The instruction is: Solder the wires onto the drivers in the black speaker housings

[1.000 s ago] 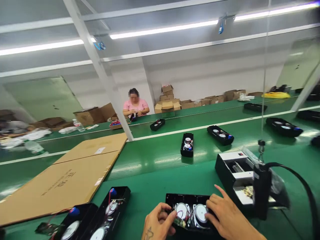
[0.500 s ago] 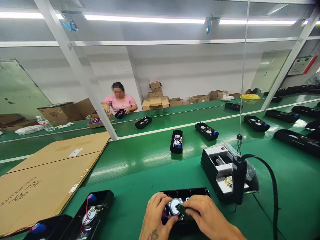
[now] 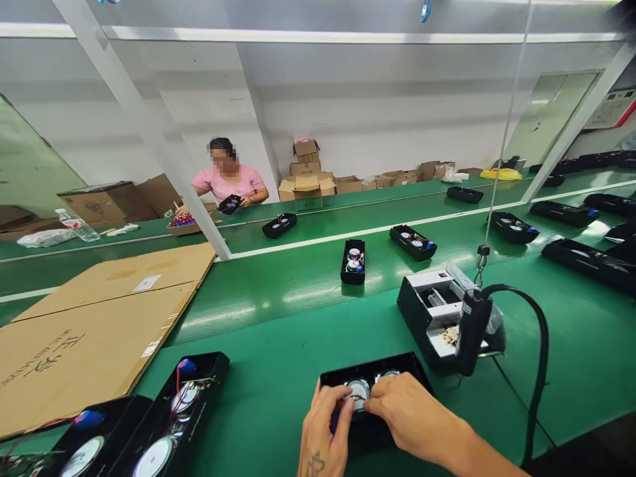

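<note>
A black speaker housing [image 3: 377,371] with two round silver drivers lies on the green belt right in front of me. My left hand [image 3: 324,429] grips its left side, fingertips by the left driver. My right hand [image 3: 408,414] reaches over the housing from the right, its fingers pinching something small near the red wires at the centre; what it pinches is hidden by the fingers.
A hanging electric screwdriver [image 3: 471,334] with black cable dangles over a black-and-white screw box [image 3: 432,311] to the right. Two open speaker housings [image 3: 163,424] lie at lower left beside flat cardboard sheets [image 3: 94,331]. More housings [image 3: 353,261] ride the belt. A person in a pink shirt [image 3: 227,180] works across.
Both hands have closed in over the middle of the housing; the right hand moved from the right driver to the centre. The view shifted, bringing the screwdriver and box closer to centre.
</note>
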`<move>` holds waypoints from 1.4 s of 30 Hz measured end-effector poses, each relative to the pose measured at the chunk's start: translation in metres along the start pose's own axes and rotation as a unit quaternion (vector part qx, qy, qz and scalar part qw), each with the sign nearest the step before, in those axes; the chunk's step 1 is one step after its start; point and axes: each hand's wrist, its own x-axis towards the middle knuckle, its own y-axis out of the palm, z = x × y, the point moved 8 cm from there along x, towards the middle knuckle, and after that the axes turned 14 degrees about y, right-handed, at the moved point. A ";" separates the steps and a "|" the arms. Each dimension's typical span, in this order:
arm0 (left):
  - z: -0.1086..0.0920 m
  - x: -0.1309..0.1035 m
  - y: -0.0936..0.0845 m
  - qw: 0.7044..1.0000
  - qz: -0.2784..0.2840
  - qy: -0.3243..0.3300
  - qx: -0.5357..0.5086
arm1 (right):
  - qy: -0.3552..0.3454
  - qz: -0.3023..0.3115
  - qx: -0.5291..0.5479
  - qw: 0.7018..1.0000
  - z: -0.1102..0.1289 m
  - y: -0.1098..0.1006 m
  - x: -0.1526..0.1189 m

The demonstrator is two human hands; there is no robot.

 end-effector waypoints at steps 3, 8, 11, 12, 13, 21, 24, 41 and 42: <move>-0.009 -0.001 -0.008 0.996 0.039 0.062 0.041 | 0.053 0.008 0.093 0.994 -0.018 -0.006 0.000; -0.009 0.010 -0.004 0.994 0.066 0.072 0.047 | 0.147 0.032 0.316 0.937 -0.045 -0.008 0.009; -0.009 0.014 0.003 0.997 0.057 0.052 0.023 | 0.151 0.034 0.357 0.921 -0.047 -0.011 0.012; -0.009 0.015 0.005 0.997 0.061 0.045 0.017 | 0.148 0.033 0.364 0.919 -0.047 -0.012 0.013; -0.008 0.015 0.006 0.997 0.065 0.040 0.015 | 0.145 0.035 0.367 0.918 -0.046 -0.013 0.012; 0.003 0.017 0.009 0.992 0.126 0.002 -0.005 | 0.122 0.004 0.360 0.925 -0.043 -0.016 0.007; 0.007 0.019 0.012 0.991 0.127 -0.015 -0.044 | 0.053 -0.048 0.369 0.927 -0.035 -0.022 0.005; 0.000 0.003 0.017 0.938 0.187 0.220 0.192 | 0.017 0.003 0.016 1.000 0.003 0.016 -0.011; -0.001 0.003 0.019 0.937 0.177 0.228 0.198 | 0.020 0.024 0.014 0.999 0.004 0.017 -0.009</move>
